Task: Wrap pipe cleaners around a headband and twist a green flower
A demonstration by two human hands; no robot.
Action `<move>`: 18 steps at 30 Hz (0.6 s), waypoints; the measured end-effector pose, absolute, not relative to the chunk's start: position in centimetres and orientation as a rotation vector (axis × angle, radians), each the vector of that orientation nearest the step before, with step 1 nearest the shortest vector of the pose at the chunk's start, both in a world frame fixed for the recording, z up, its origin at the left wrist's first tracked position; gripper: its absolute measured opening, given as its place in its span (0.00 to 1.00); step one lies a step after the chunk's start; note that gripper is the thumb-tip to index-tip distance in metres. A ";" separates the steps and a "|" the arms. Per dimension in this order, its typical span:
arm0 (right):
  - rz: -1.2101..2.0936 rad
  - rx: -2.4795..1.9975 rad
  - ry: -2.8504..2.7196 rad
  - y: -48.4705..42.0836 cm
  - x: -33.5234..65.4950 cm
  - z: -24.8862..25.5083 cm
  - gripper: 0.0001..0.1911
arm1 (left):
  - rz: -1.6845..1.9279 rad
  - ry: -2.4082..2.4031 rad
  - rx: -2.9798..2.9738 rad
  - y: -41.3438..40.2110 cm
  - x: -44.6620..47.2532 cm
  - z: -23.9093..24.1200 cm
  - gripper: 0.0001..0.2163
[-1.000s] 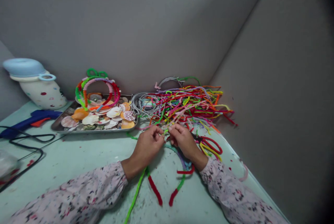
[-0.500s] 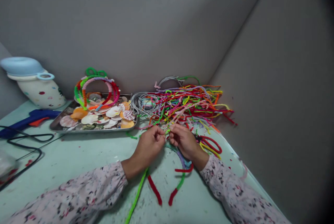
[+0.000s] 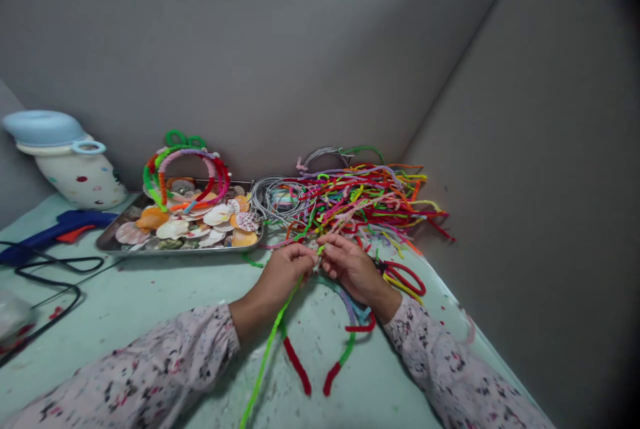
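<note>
Between my two hands is a bright green pipe cleaner [image 3: 264,369]. My left hand [image 3: 286,271] is pinched on it, and its long tail hangs down toward the near edge. Fingers of my right hand [image 3: 351,269] are closed on the green tip, close to the left fingertips. Below them lies a headband [image 3: 345,356] wrapped in red, green, purple and teal fuzzy wire, its two red ends pointing toward me. Its top is partly hidden behind my hands. A short red pipe cleaner [image 3: 361,329] sits by my right wrist.
Behind my hands spreads a pile of colourful pipe cleaners [image 3: 370,196], with coiled grey wire [image 3: 280,197] beside it. A metal tray [image 3: 190,252] of seashells carries several wrapped headbands [image 3: 163,176]. Further left are a blue glue gun [image 3: 45,236], a black cord [image 3: 75,292] and a lidded cup [image 3: 77,172].
My left hand has turned slightly, and the green tail now shows running up to its fingers. My right fingers have shifted a little at the green tip. The short red piece has moved slightly right.
</note>
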State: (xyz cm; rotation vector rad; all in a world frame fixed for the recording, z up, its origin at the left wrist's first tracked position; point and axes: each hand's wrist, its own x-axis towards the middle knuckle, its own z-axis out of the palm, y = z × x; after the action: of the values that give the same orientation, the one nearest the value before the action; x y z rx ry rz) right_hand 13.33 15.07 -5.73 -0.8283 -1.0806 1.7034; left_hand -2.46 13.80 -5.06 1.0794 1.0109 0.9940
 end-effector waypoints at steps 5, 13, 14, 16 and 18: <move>1.720 -0.856 -1.115 15.3 13.5 -6.1 0.11 | 0.931 0.906 1.002 13.5 -2.7 -5.0 0.06; 1.793 -0.785 -1.049 15.3 13.6 -6.4 0.09 | 0.840 0.751 0.882 13.5 -2.9 -4.4 0.05; 1.807 -0.769 -1.031 15.2 13.6 -6.3 0.09 | 0.834 0.742 0.883 13.5 -2.9 -4.2 0.05; 1.833 -0.739 -0.989 15.1 13.5 -6.1 0.10 | 0.824 0.729 0.883 13.4 -2.8 -3.8 0.05; 1.836 -0.726 -0.963 15.0 13.4 -5.9 0.10 | 0.831 0.724 0.873 13.4 -2.8 -3.7 0.06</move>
State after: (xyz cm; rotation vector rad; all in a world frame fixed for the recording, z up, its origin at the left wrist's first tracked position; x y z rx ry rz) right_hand 13.44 14.99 -5.88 -0.7257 -0.9630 1.8358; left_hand -2.84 13.40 -3.70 0.8732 0.7239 0.8307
